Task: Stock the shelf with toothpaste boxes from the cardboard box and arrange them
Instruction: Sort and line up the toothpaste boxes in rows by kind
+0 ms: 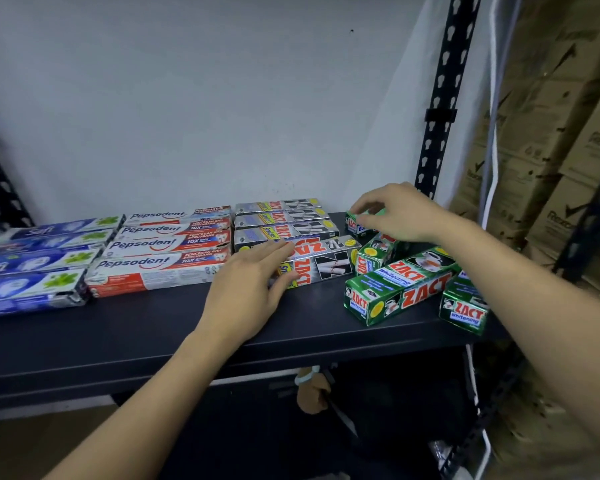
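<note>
On the dark shelf (pixel 187 327) the toothpaste boxes lie flat in groups. Four blue boxes (pixel 32 275) sit at the far left, and just beside them are four Pepsodent boxes (pixel 160 265) in a neat row running front to back. Next come the silver ZACT boxes (pixel 284 218), with three lined up at the back. In front of them the front silver ZACT box (pixel 326 268) lies slightly askew. The left hand (pixel 250 289) rests on the left end of that front box, with its fingers (pixel 281 252) straight and close together, laid over the top and front face. At the right end of the shelf the green ZACT Whitening boxes are loose and point different ways. One long green box (pixel 399 289) lies diagonally near the front edge, another green box (pixel 465 310) sits at the far right corner, and a third green box (pixel 371 258) lies partly under the right forearm. The right hand (pixel 399 213) reaches to the back, where thumb and fingertips pinch the rear green ZACT box (pixel 355 225) from above. A black perforated upright (pixel 440 109) stands behind it against the pale wall (pixel 222 98). Brown cardboard cartons (pixel 551 133) are stacked beyond the shelf on the right.
</note>
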`<state>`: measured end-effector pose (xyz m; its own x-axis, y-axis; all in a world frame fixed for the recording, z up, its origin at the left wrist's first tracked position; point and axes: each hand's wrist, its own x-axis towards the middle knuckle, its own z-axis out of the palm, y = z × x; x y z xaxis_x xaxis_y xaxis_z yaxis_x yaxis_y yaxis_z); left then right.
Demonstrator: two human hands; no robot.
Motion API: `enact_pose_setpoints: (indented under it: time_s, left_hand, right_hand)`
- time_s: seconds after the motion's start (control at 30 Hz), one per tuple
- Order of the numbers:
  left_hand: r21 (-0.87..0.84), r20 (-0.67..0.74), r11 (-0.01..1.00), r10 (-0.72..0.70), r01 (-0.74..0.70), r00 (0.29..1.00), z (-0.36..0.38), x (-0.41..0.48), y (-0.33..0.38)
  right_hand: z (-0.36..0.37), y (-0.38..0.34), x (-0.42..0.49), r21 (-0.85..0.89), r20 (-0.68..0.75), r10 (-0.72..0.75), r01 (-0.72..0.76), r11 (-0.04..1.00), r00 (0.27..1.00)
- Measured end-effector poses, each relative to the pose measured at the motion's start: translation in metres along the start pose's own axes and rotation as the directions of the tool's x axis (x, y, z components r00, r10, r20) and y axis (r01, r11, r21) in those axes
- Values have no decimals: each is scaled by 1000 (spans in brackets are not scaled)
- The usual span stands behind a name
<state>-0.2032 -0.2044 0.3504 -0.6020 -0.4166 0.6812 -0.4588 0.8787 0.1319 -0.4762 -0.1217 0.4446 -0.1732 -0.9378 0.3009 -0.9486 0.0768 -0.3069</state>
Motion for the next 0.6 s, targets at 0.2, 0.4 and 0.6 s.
enact_pose_setpoints:
  time_s: [0.2,0.4,0.6]
  left_hand:
    - [19,-144,999,-47,50,988,-3,9,-1]
    - [-35,-173,996,-89,84,981,-21,-3,-16]
    - [-76,-177,985,-166,154,970,-33,-12,-32]
  right_hand:
    - [10,4,-29,-19,16,-19,20,1000,1000]
    - [2,23,-36,-84,24,133,-130,988,991]
    - [7,-2,-38,45,-42,13,-11,999,999]
